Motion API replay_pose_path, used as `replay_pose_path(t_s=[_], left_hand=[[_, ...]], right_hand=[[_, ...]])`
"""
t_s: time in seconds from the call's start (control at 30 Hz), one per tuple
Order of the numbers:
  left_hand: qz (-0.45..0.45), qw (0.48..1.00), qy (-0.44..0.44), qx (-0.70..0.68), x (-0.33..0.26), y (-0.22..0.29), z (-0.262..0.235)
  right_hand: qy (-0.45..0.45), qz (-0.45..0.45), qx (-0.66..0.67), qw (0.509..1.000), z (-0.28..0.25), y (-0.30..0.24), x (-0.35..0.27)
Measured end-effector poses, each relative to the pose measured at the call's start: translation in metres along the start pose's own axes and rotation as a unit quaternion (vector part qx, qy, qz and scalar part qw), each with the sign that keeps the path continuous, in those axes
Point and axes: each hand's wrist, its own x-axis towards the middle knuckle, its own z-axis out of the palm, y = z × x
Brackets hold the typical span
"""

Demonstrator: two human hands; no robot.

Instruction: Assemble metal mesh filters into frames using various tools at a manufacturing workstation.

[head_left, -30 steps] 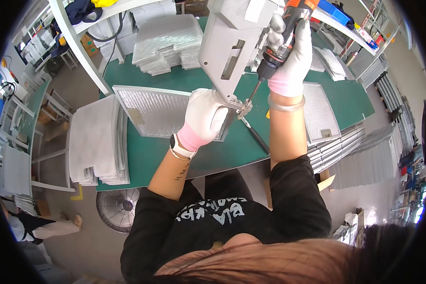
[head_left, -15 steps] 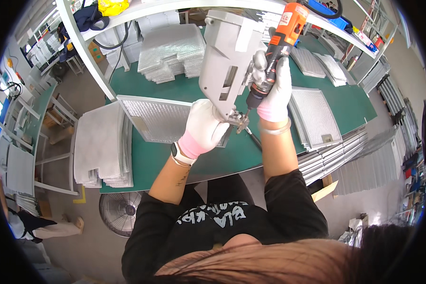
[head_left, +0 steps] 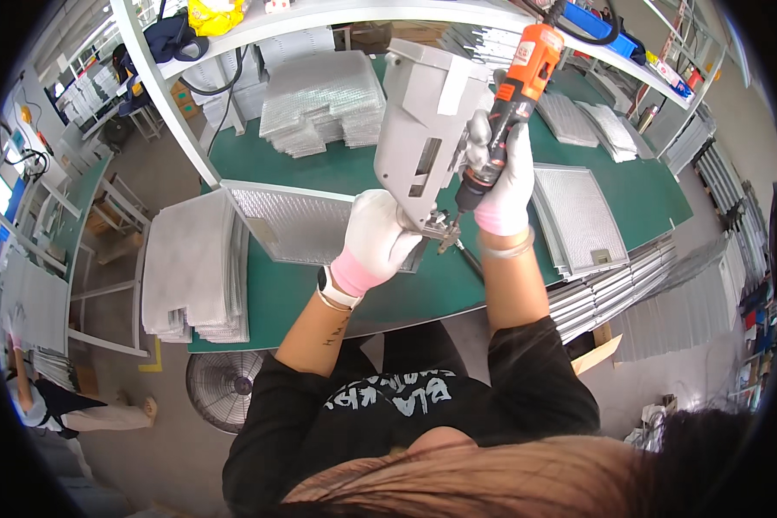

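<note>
My left hand (head_left: pixel 375 237), in a white glove with a pink cuff, is closed round the lower end of a grey housing (head_left: pixel 419 129) with slots in its side. A small metal fitting (head_left: pixel 441 230) sticks out below that housing, beside my left fingers. My gloved right hand (head_left: pixel 508 186) is wrapped round an orange and black power screwdriver (head_left: pixel 516 95). The screwdriver points downward, its bit at the metal fitting; whether the tip sits in a screw is too small to tell. Behind my left hand a framed mesh filter panel (head_left: pixel 293 220) leans at an angle.
Stacked mesh sheets (head_left: pixel 190 268) stand at the left end of the green table (head_left: pixel 363 311), with another stack (head_left: pixel 324 99) farther back. Framed mesh panels (head_left: pixel 578 216) lie to the right. A white shelf (head_left: pixel 319 19) spans the back. A floor fan (head_left: pixel 224 388) stands below; another person (head_left: pixel 69 410) is far left.
The whole view has shifted slightly, and both hands with the housing and screwdriver appear a little lower and farther right. Both grips look the same. The person at far left now reaches an arm upward.
</note>
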Motion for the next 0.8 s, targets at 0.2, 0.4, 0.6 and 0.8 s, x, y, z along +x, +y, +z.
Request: replay_pose_path(t_s=[0.2, 0.4, 0.6, 0.8], left_hand=[[0.032, 0.996, -0.037, 0.068, -0.012, -0.013, -0.001], [0.016, 0.996, -0.02, 0.085, -0.005, -0.004, 0.001], [-0.065, 0.983, 0.021, 0.172, 0.009, 0.009, 0.023], [-0.184, 0.974, 0.129, -0.031, 0.017, -0.001, 0.041]], right_hand=[[-0.013, -0.04, 0.011, 0.999, 0.013, -0.04, 0.055], [-0.003, -0.039, 0.033, 0.999, 0.015, -0.041, 0.064], [0.088, -0.114, 0.044, 0.989, 0.026, -0.048, 0.082], [-0.303, 0.031, 0.443, 0.844, 0.006, -0.029, 0.115]])
